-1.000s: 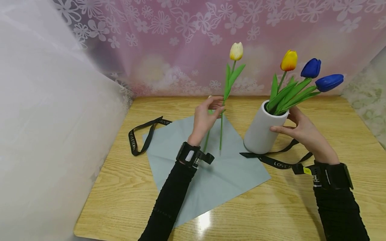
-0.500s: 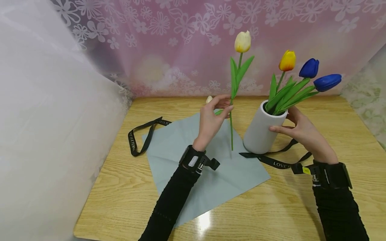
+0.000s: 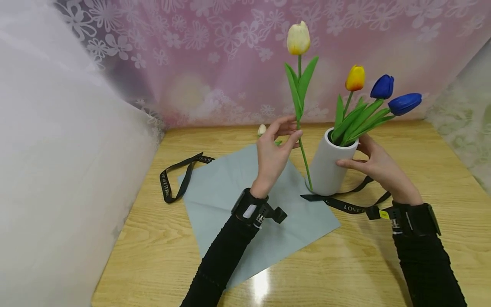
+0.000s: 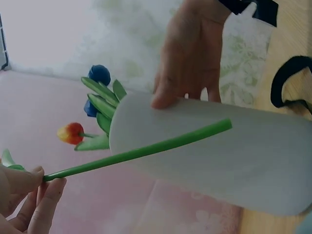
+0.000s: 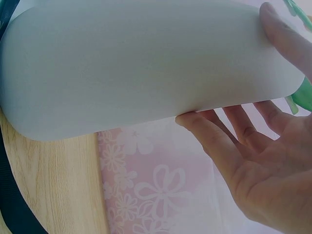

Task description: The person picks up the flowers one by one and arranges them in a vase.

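Note:
My left hand [image 3: 274, 149] pinches the green stem of a white tulip [image 3: 298, 39] between thumb and fingers. The flower points up, and the stem's lower end hangs in front of the vase's left side in the head view. My right hand [image 3: 379, 166] grips the white vase [image 3: 330, 170] near its rim, thumb on the front and fingers behind. From the vase mouth rise a yellow-orange tulip [image 3: 355, 78] and two blue tulips [image 3: 404, 104], leaning right. In the left wrist view the bare stem [image 4: 146, 152] crosses in front of the vase wall.
Grey-blue wrapping paper [image 3: 245, 226] lies on the wooden table [image 3: 153, 251]. A black lettered ribbon [image 3: 168, 187] shows left of it and again by the vase base. Another white tulip [image 3: 262, 129] lies behind my left hand. A pink floral curtain [image 3: 215, 64] hangs behind.
My left hand has moved right and raised the white tulip, bringing its stem from over the paper to the vase's front left. My right hand stays on the vase.

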Tool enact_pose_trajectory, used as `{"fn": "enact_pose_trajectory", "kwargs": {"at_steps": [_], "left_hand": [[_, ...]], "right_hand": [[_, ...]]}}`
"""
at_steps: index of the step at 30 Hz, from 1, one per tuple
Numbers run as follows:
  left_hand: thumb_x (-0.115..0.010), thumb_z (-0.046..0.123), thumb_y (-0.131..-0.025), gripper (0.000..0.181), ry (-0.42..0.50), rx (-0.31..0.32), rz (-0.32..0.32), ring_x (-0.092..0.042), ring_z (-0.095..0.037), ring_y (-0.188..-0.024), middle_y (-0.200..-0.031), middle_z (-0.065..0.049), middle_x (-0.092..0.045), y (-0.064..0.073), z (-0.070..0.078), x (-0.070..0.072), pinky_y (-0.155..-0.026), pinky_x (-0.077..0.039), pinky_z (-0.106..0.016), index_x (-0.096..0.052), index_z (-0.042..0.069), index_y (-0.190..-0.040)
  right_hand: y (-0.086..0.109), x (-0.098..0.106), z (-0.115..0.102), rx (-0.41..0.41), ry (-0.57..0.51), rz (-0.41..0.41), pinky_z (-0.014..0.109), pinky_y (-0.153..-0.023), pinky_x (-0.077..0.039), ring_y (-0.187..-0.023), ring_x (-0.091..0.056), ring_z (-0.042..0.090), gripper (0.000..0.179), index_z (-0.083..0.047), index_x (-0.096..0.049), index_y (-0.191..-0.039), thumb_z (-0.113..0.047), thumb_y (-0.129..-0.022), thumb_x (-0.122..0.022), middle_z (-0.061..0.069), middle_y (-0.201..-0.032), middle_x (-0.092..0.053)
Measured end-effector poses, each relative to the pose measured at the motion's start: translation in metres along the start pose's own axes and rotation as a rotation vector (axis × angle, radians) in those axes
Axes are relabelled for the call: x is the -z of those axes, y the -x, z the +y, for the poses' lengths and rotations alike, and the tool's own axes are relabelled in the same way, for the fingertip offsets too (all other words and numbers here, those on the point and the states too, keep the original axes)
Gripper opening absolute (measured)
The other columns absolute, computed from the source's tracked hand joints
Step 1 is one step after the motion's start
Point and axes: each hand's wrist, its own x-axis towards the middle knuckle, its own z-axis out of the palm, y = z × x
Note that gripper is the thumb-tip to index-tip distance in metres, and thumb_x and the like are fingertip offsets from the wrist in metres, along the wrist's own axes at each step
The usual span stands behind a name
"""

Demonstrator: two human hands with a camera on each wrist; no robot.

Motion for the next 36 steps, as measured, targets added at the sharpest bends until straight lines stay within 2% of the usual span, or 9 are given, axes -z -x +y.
{"fn": "enact_pose_trajectory", "kwargs": {"at_steps": [4, 10, 14, 18, 21, 24, 27, 33, 36], "left_hand": [[-0.071, 0.003, -0.094, 0.035, 0.017, -0.011, -0.004, -0.067, -0.027, -0.097, -0.109, -0.021, -0.065, -0.006, 0.009, -0.008, -0.075, -0.062, -0.029, -0.063, -0.003, -0.128], [-0.069, 0.002, -0.096, 0.034, 0.045, -0.091, 0.024, -0.068, -0.024, -0.094, -0.107, -0.022, -0.065, -0.021, 0.023, -0.016, -0.072, -0.062, -0.031, -0.061, -0.005, -0.128], [-0.068, 0.001, -0.096, 0.035, 0.046, -0.147, 0.058, -0.067, -0.025, -0.095, -0.107, -0.022, -0.065, -0.036, 0.036, -0.017, -0.072, -0.062, -0.033, -0.059, -0.006, -0.129], [-0.069, 0.0, -0.095, 0.037, 0.059, -0.172, 0.1, -0.067, -0.025, -0.097, -0.107, -0.022, -0.065, -0.055, 0.049, -0.02, -0.073, -0.062, -0.033, -0.059, -0.006, -0.13], [-0.069, 0.0, -0.095, 0.038, 0.068, -0.169, 0.118, -0.069, -0.023, -0.097, -0.109, -0.021, -0.065, -0.069, 0.054, -0.025, -0.075, -0.062, -0.03, -0.057, -0.005, -0.13], [-0.069, -0.001, -0.095, 0.037, 0.07, -0.203, 0.114, -0.072, -0.025, -0.094, -0.109, -0.021, -0.065, -0.081, 0.05, -0.032, -0.076, -0.061, -0.028, -0.057, -0.006, -0.129], [-0.07, 0.0, -0.095, 0.034, 0.028, -0.232, 0.089, -0.073, -0.025, -0.09, -0.107, -0.021, -0.067, -0.084, 0.042, -0.039, -0.074, -0.061, -0.025, -0.059, -0.006, -0.127], [-0.069, 0.008, -0.097, 0.031, -0.174, -0.174, -0.022, -0.073, -0.019, -0.093, -0.106, -0.015, -0.069, -0.069, 0.021, -0.048, -0.076, -0.057, -0.015, -0.061, -0.001, -0.126], [-0.069, 0.011, -0.098, 0.033, -0.285, -0.163, -0.086, -0.071, -0.017, -0.096, -0.107, -0.013, -0.07, -0.059, 0.012, -0.051, -0.081, -0.053, -0.012, -0.06, 0.002, -0.128]], "right_hand": [[0.0, -0.001, 0.0, -0.012, -0.001, 0.001, 0.08, -0.107, -0.023, -0.149, -0.02, 0.048, 0.093, -0.03, -0.016, -0.163, -0.018, -0.093, -0.076, 0.016, -0.166, -0.02], [-0.001, -0.002, -0.001, -0.003, -0.014, -0.007, 0.079, -0.107, -0.024, -0.149, -0.022, 0.047, 0.092, -0.03, -0.016, -0.163, -0.018, -0.093, -0.076, 0.015, -0.165, -0.022], [-0.001, -0.003, -0.001, 0.01, -0.023, -0.011, 0.079, -0.107, -0.024, -0.148, -0.022, 0.047, 0.092, -0.028, -0.017, -0.163, -0.016, -0.093, -0.076, 0.015, -0.164, -0.022], [-0.001, -0.001, 0.0, 0.012, -0.02, -0.011, 0.079, -0.106, -0.024, -0.148, -0.021, 0.048, 0.093, -0.026, -0.015, -0.163, -0.015, -0.093, -0.075, 0.015, -0.165, -0.021], [-0.001, 0.0, 0.001, 0.014, -0.015, -0.009, 0.079, -0.107, -0.023, -0.149, -0.021, 0.048, 0.094, -0.027, -0.015, -0.163, -0.015, -0.093, -0.076, 0.014, -0.166, -0.02], [-0.001, 0.0, 0.001, 0.014, -0.01, -0.005, 0.08, -0.107, -0.023, -0.149, -0.021, 0.048, 0.094, -0.026, -0.015, -0.164, -0.014, -0.093, -0.076, 0.014, -0.166, -0.02], [-0.001, 0.0, 0.002, 0.016, -0.008, -0.002, 0.079, -0.106, -0.024, -0.148, -0.022, 0.049, 0.094, -0.025, -0.015, -0.164, -0.014, -0.093, -0.076, 0.014, -0.166, -0.02], [0.0, -0.001, 0.001, 0.014, -0.01, -0.001, 0.079, -0.106, -0.025, -0.148, -0.022, 0.048, 0.094, -0.027, -0.016, -0.163, -0.015, -0.093, -0.076, 0.015, -0.166, -0.021], [0.0, 0.0, 0.0, 0.015, -0.016, 0.001, 0.079, -0.106, -0.025, -0.148, -0.023, 0.049, 0.094, -0.027, -0.015, -0.164, -0.014, -0.093, -0.076, 0.015, -0.166, -0.02]]}}
